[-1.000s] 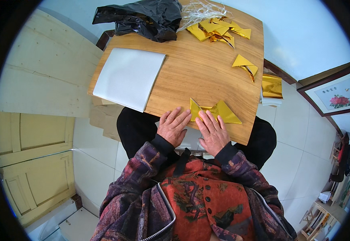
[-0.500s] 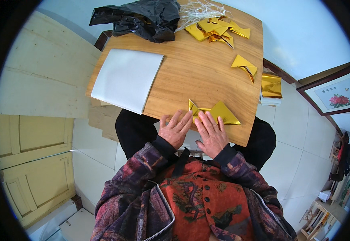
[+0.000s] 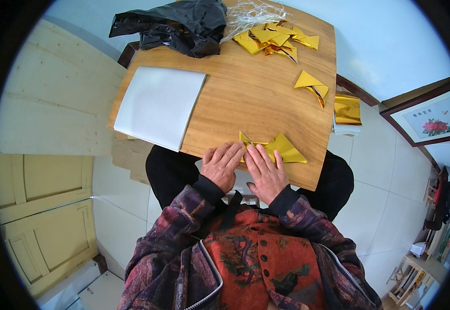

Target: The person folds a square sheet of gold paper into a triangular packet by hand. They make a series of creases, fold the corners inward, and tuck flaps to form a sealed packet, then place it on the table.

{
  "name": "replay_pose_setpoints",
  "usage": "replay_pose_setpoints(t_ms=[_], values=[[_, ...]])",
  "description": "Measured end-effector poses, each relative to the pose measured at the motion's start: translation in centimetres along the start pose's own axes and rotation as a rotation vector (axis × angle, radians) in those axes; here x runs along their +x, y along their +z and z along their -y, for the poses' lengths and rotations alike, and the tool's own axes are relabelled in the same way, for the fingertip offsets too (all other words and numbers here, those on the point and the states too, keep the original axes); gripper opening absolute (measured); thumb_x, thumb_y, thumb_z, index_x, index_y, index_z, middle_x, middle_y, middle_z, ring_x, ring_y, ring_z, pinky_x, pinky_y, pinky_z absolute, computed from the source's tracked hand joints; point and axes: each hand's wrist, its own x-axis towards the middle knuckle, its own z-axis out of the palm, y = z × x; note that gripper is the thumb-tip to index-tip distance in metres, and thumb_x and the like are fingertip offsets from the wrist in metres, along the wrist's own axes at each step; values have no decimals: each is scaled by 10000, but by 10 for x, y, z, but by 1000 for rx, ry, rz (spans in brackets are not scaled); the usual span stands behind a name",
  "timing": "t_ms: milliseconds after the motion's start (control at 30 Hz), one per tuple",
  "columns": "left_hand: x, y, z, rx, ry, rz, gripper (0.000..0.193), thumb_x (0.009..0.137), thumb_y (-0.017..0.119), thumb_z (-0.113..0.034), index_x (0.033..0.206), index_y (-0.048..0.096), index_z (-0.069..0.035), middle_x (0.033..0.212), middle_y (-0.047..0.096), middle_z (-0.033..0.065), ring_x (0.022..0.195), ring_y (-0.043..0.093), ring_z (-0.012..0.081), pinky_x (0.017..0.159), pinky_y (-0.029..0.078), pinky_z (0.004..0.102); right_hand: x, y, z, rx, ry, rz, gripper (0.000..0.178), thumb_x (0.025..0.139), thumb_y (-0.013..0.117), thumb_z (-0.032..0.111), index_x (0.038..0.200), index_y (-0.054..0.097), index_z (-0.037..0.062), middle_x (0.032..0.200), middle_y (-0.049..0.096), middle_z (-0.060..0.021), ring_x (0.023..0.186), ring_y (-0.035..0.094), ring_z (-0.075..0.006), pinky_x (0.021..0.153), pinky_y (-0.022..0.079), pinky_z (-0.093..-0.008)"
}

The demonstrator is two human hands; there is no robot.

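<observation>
Head view: gold paper lies under the nearer right hand, long axis crosswise; left hand at its left end; both flat, ungripping.

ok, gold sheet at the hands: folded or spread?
Folded: the gold sheet shows pointed corners and slanting edges. The right hand hides part of it.
</observation>
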Motion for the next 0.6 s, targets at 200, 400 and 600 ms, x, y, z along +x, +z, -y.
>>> replay_pose_setpoints(t_ms=[200,400,600], values=[[10,-11,9,123,33,120,707,718,578,-25,1399,508,-200,1470,478,-33,1353,420,227,1088,271,515,0,3,0,-24,-12,-21,949,678,812,292,1491,343,153,1576,281,-57,1460,257,-248,1156,193,-534],[16,-10,15,106,-13,203,774,720,603,-42,1450,443,-244,1533,397,-54,1430,327,241,1149,167,572,1,3,0,-5,-13,-53,820,708,757,233,1453,414,222,1554,327,-50,1448,283,-238,1142,211,-537],[19,-12,17,124,-10,228,836,716,632,-57,1489,381,-254,1562,344,-60,1451,288,250,1151,133,605,1,-6,1,60,-28,-4,876,681,819,243,1458,418,286,1562,291,-80,1451,259,-283,1130,229,-588]])
